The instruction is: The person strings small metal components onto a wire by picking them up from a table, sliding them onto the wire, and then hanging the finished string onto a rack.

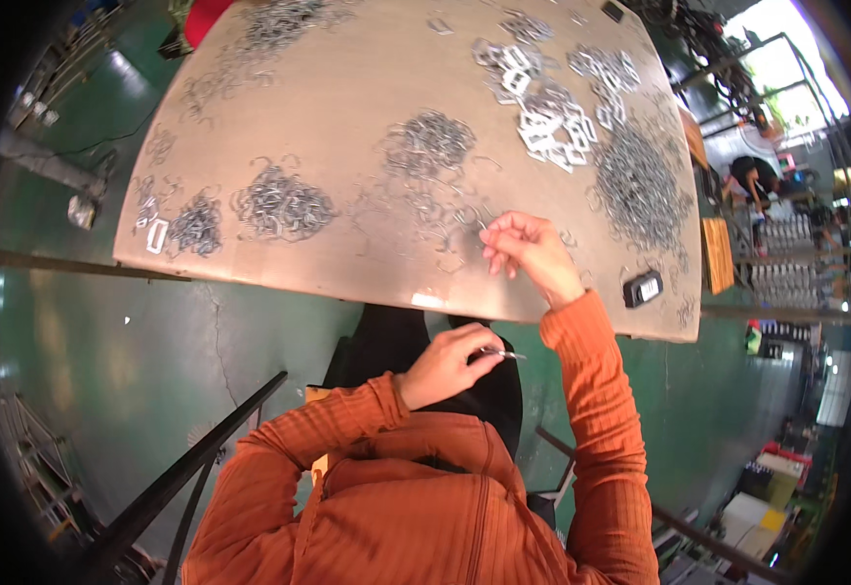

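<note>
My left hand [452, 366] is closed in front of my lap, just off the table's near edge. A thin, shiny metal piece [505, 353] sticks out between its thumb and fingers; its exact shape is hidden. Over the near right part of the table, my right hand [531, 252] has thumb and forefinger pinched together. At those fingertips shows a small bent wire hook [484, 224]. Beside that hand lie loosely scattered wire hooks [435, 219], with a denser heap of hooks [432, 141] farther back.
On the brown table [347, 268] are more hook piles [284, 200], a large one [643, 185] at right and flat rectangular metal rings [554, 127]. A black box-like device [643, 289] stands near the right corner. A black bar [220, 444] slants at my left.
</note>
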### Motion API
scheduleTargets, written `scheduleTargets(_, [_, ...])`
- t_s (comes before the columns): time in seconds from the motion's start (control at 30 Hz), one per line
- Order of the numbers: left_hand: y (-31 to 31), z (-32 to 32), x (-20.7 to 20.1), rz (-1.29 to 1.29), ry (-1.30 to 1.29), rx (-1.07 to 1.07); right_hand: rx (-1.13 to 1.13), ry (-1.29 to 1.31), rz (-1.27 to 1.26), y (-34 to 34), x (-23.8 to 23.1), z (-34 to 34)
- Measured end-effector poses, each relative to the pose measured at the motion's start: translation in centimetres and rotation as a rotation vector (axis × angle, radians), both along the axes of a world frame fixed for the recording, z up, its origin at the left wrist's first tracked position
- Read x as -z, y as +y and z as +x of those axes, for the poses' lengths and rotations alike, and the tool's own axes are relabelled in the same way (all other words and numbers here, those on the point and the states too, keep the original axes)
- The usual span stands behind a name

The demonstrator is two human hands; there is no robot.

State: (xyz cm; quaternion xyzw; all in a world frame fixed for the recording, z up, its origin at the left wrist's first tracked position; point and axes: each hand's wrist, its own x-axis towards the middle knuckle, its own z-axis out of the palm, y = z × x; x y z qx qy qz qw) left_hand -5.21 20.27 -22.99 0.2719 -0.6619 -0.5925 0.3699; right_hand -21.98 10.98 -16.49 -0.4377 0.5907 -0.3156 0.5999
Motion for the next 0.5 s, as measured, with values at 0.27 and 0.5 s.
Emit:
scheduleTargets(0.27, [0.1, -0.2, -0.7, 0.045, -0.043, 0.034, 0.257, -0.174, 0.119, 13.8, -2.9, -1.2])
scheduleTargets(0.5, [0.4, -1.0, -1.4, 0.056, -0.032, 0.019, 0.407, -0.051, -0.009, 17.1, -1.6, 0.0])
